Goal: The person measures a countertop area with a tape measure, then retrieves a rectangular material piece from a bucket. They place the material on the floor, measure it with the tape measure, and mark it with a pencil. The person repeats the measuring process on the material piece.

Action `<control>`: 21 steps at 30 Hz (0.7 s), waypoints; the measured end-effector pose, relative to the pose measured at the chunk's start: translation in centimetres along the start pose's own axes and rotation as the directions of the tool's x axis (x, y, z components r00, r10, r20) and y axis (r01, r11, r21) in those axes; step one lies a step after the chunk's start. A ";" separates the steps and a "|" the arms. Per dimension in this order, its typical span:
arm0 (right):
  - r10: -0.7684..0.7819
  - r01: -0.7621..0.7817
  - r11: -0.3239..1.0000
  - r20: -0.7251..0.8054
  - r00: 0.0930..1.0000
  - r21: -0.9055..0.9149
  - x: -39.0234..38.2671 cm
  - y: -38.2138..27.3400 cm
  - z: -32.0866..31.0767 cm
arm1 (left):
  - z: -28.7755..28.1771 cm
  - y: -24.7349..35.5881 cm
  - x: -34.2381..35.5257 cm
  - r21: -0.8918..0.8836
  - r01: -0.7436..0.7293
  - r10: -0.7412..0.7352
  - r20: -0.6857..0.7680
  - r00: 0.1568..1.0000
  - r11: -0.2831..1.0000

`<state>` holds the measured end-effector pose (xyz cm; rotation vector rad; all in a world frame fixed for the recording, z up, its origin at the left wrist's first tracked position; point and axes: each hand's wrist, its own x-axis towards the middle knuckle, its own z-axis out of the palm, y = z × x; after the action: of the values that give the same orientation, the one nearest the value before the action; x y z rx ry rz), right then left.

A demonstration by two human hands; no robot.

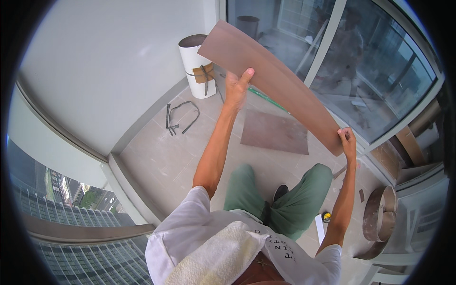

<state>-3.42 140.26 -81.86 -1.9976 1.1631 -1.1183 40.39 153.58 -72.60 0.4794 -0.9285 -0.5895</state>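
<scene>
Behind held sheet (pixel 280 83), 1 hollow cylinder (pixel 194 60)

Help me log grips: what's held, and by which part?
A long brown strip: left hand grips its near edge, right hand its right end.

a white short-sleeved t-shirt (pixel 187 227), wrinkled, with black printed lettering (pixel 286 248) on the front; a cream, fluffy towel (pixel 221 251) draped over it; loose, plain green trousers (pixel 300 197); and one dark shoe (pixel 281 191), only partly visible.
</scene>
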 end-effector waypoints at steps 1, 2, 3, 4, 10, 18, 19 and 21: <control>0.040 -0.041 0.998 -0.017 0.999 -0.045 -0.4 0.1 -0.6 | 0.1 -0.5 -0.5 0.016 -0.014 0.014 0.008 1.000 1.000; 0.011 -0.012 0.999 -0.020 1.000 -0.050 -0.6 0.2 -1.2 | 0.3 -1.1 -0.9 -0.010 -0.010 0.010 0.013 1.000 1.000; 0.014 -0.016 0.997 -0.023 1.000 -0.070 -0.9 0.1 -1.9 | 0.4 -1.5 -1.4 -0.034 -0.005 0.005 0.013 1.000 0.999; 0.037 -0.040 0.995 -0.031 0.999 -0.088 -1.1 0.0 -2.5 | 0.5 -1.9 -1.7 -0.049 0.018 -0.018 0.000 1.000 0.999; 0.046 -0.062 0.984 -0.098 0.994 -0.167 -2.2 -1.9 -5.3 | 0.5 -3.2 -3.3 -0.126 0.150 -0.157 -0.048 0.986 0.981; -0.031 -0.017 0.962 -0.172 0.985 -0.272 -3.9 -3.5 -7.3 | 0.9 -3.5 -5.1 -0.275 0.172 -0.178 0.005 0.984 0.946; -0.039 -0.010 0.962 -0.172 0.984 -0.275 -4.1 -3.5 -7.5 | 0.9 -3.5 -5.3 -0.286 0.190 -0.198 0.001 0.980 0.939; -0.036 -0.018 0.958 -0.183 0.983 -0.287 -4.5 -3.6 -7.6 | 1.0 -3.6 -5.6 -0.300 0.160 -0.165 0.008 0.986 0.941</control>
<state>-9.82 145.45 -77.01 -2.1500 1.4883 -1.2197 36.02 154.41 -77.67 0.2878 -0.7700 -0.8611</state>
